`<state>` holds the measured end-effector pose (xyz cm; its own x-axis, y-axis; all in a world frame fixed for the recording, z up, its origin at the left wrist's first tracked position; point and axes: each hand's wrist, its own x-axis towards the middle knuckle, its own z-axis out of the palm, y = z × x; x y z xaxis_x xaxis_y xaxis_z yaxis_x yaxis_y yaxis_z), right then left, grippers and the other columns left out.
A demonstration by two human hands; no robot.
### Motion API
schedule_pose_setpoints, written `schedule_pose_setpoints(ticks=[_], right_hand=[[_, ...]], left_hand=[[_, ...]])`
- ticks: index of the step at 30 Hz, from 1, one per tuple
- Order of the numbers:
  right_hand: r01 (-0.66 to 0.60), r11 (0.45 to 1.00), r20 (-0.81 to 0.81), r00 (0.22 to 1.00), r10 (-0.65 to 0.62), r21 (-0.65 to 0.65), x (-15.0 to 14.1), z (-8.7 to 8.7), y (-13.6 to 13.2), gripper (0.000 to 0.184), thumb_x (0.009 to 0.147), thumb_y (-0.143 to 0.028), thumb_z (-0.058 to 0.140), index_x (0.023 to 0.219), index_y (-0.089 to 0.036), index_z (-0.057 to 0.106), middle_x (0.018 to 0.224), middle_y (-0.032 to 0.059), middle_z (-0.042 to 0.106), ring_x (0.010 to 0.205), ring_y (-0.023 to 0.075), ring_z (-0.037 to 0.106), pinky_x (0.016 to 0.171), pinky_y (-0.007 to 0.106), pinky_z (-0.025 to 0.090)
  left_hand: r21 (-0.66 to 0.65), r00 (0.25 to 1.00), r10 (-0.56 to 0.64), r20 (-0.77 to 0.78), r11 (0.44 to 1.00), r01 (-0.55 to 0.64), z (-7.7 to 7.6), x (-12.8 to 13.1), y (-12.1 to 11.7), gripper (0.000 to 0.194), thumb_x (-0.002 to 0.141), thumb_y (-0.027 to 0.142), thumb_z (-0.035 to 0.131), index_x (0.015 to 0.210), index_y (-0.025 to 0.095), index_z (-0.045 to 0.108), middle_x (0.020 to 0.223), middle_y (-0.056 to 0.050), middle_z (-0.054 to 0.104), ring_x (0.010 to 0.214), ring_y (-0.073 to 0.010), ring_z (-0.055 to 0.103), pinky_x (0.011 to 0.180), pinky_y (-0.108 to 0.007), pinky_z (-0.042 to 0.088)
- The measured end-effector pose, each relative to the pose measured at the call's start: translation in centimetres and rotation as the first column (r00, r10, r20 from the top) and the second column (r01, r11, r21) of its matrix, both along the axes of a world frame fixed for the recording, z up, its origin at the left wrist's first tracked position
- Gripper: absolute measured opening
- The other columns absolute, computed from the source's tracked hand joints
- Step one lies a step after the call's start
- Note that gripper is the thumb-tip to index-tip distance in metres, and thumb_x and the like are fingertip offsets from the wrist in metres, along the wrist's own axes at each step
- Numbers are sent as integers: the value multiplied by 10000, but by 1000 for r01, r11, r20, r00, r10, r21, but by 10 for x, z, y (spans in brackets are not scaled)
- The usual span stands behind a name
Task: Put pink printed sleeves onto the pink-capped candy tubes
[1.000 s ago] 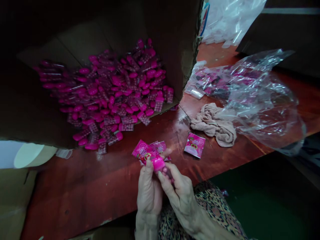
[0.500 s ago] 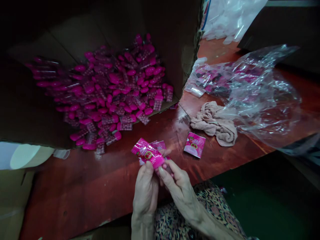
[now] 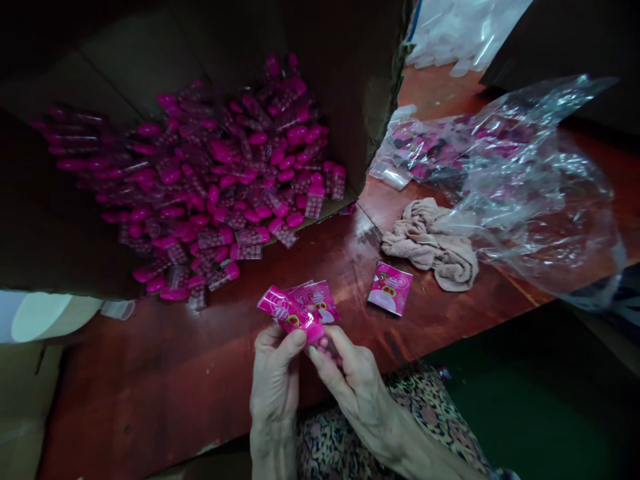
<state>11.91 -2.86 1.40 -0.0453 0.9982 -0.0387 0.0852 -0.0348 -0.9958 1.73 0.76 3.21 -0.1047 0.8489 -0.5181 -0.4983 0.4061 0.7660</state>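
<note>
Two hands hold a pink sachet (image 3: 285, 312) just above the red-brown table (image 3: 150, 380): the left hand (image 3: 274, 377) pinches its upper-left part, and the right hand (image 3: 353, 393) grips narrowly at the lower-right end, apparently a pink plastic tube (image 3: 316, 333). The long axis slants toward lower right. Compared with earlier, the left hand has shifted leftward, and a second sachet (image 3: 320, 300) shows more fully behind.

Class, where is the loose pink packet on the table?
In the head view, the pink packet lies right of the right hand, beside the crumpled beige cloth.
</note>
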Motion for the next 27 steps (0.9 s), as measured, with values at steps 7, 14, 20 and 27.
schedule_pose_setpoints(ticks=[7, 14, 20, 27], right_hand=[[-42, 996, -125, 992, 31, -82, 2, -1, 2, 182, 930, -326, 399, 892, -186, 508, 656, -45, 473, 547, 72, 418, 517, 182, 348], [-91, 992, -45, 995, 88, -82, 4, 7, 0, 173, 922, -323, 411, 886, -190, 516, 656, -43, 504, 550, 79, 465, 540, 198, 363], [-23, 999, -41, 999, 22, -40, -1, 6, 0, 187, 921, -319, 391, 885, -180, 511, 618, -53, 472, 505, 77, 450, 507, 194, 360], [16, 999, 22, 1000, -15, -39, -8, -1, 3, 233, 917, -312, 379, 977, -153, 538, 682, 6, 597, 568, 117, 574, 538, 205, 429]], left_hand=[[65, 1000, 12, 15, 998, -13, -2, 5, 2, 66, 588, 222, 740, 590, 169, 701, 559, 5, 674, 507, -108, 593, 632, -253, 515], [258, 988, -134, -82, 954, 151, 0, 10, -1, 103, 698, 162, 612, 720, 158, 713, 793, -52, 705, 836, -203, 633, 844, -323, 465], [268, 988, -152, 40, 954, 136, -2, 15, -3, 281, 820, 322, 492, 707, 168, 698, 837, -66, 693, 996, -236, 578, 963, -365, 374], [180, 985, -140, 101, 976, 121, -10, 17, -7, 260, 794, 385, 567, 792, 171, 714, 838, -69, 700, 1051, -254, 561, 986, -386, 346]])
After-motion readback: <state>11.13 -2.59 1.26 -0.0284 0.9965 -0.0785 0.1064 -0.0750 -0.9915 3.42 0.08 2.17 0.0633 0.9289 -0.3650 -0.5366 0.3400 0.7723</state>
